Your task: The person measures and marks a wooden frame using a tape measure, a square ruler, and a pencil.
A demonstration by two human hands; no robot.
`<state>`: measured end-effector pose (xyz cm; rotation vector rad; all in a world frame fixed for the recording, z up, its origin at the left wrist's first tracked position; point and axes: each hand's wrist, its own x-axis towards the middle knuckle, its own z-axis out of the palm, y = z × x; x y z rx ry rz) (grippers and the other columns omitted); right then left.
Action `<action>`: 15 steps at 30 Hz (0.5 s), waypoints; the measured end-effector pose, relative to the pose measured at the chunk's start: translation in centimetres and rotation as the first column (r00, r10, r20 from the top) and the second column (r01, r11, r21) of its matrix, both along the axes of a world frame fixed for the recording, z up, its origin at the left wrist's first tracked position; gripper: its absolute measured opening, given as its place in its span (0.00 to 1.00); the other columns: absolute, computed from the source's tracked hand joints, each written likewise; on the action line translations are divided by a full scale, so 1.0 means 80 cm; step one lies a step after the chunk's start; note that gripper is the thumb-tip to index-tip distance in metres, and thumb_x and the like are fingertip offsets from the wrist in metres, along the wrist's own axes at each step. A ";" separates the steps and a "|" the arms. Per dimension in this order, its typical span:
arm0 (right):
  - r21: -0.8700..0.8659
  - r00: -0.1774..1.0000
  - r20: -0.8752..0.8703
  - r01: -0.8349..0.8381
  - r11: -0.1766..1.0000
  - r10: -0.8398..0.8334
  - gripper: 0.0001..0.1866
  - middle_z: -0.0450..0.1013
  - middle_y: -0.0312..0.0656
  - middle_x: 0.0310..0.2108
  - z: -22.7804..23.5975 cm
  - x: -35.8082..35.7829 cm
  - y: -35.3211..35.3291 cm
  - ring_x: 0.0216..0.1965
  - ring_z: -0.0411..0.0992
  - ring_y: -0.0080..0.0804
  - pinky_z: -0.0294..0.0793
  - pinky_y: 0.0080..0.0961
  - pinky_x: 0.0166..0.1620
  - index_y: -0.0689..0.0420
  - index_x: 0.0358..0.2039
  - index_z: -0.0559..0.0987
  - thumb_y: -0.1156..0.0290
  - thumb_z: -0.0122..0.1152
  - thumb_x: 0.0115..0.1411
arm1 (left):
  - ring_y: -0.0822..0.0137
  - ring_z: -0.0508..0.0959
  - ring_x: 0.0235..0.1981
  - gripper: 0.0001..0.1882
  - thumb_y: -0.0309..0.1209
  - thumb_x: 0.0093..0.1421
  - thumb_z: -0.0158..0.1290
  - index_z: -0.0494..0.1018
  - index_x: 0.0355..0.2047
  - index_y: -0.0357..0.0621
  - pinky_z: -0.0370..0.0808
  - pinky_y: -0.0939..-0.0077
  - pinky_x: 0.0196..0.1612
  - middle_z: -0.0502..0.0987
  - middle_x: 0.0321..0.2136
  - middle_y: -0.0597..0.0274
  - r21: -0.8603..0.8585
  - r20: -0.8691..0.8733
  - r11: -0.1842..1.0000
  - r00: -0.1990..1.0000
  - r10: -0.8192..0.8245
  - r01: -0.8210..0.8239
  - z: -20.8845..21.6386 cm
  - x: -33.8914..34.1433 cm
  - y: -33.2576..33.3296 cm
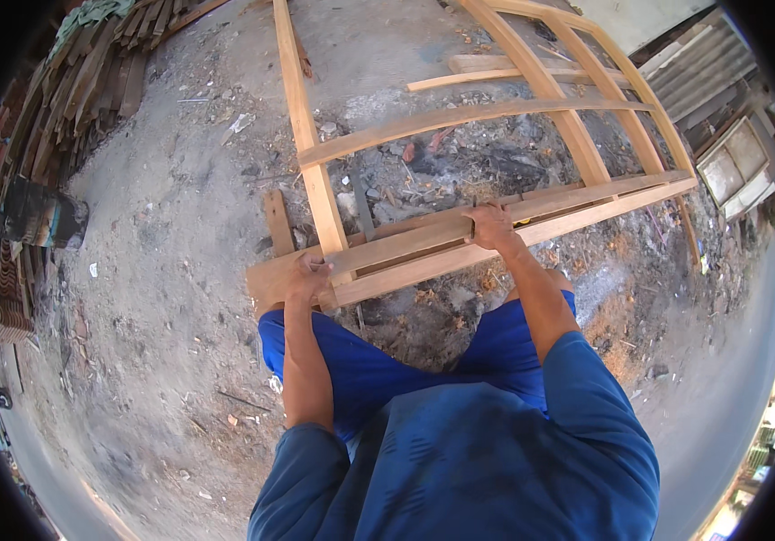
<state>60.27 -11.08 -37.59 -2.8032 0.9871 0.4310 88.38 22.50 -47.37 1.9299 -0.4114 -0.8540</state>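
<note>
A long wooden board (pixel 405 245) lies crosswise in front of me, along the near side of a wooden frame (pixel 577 144). My left hand (pixel 308 278) is closed on the board's left end, beside an upright-running wooden strip (pixel 308 135). Farther right, my right hand (pixel 493 225) wraps its fingers over the same board. A second lengthwise plank (pixel 433 264) runs nearer to me, with a narrow dark gap between the two. Something small and yellow (pixel 521 223) shows in that gap by my right hand; its kind is too small to tell.
Stacked old planks (pixel 81 90) stand at the far left, near a dark container (pixel 40 214). Loose wood pieces (pixel 487 70) lie beyond the frame's crosspiece. At right are corrugated sheets (pixel 701 61) and a pale panel (pixel 738 164). Rubble and charred debris (pixel 523 165) cover the ground inside the frame.
</note>
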 end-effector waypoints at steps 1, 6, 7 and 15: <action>0.003 1.000 -0.006 -0.006 1.000 0.006 0.34 0.75 0.39 0.56 -0.002 -0.009 -0.004 0.64 0.66 0.48 0.64 0.56 0.62 0.36 0.57 0.79 0.54 0.78 0.47 | 0.71 0.77 0.20 0.16 0.32 0.59 0.66 0.74 0.41 0.33 0.73 0.72 0.21 0.81 0.28 0.56 -0.002 -0.002 1.000 1.000 0.000 0.000 -0.001 -0.007 -0.006; -0.048 0.999 -0.036 0.019 0.999 -0.021 0.32 0.74 0.41 0.57 -0.003 0.006 0.002 0.63 0.66 0.51 0.64 0.55 0.63 0.37 0.55 0.80 0.57 0.77 0.47 | 0.73 0.77 0.18 0.13 0.31 0.59 0.65 0.76 0.36 0.33 0.73 0.75 0.20 0.80 0.24 0.59 -0.060 -0.028 0.998 0.999 -0.035 0.034 -0.001 -0.006 0.008; -0.062 1.000 -0.013 -0.001 0.998 0.000 0.31 0.74 0.41 0.57 0.000 0.009 0.002 0.62 0.66 0.51 0.65 0.55 0.62 0.37 0.55 0.80 0.57 0.77 0.47 | 0.73 0.77 0.18 0.12 0.31 0.60 0.65 0.76 0.35 0.34 0.73 0.76 0.20 0.80 0.23 0.59 -0.045 0.002 0.999 1.000 -0.030 0.030 0.003 -0.005 0.008; -0.048 0.998 -0.003 0.062 0.997 -0.062 0.27 0.76 0.41 0.54 -0.006 0.003 -0.002 0.61 0.67 0.50 0.66 0.52 0.61 0.40 0.50 0.82 0.63 0.75 0.46 | 0.74 0.75 0.17 0.11 0.30 0.60 0.63 0.75 0.32 0.35 0.72 0.75 0.19 0.78 0.21 0.60 -0.022 0.020 0.998 0.998 -0.053 0.054 0.043 -0.019 -0.002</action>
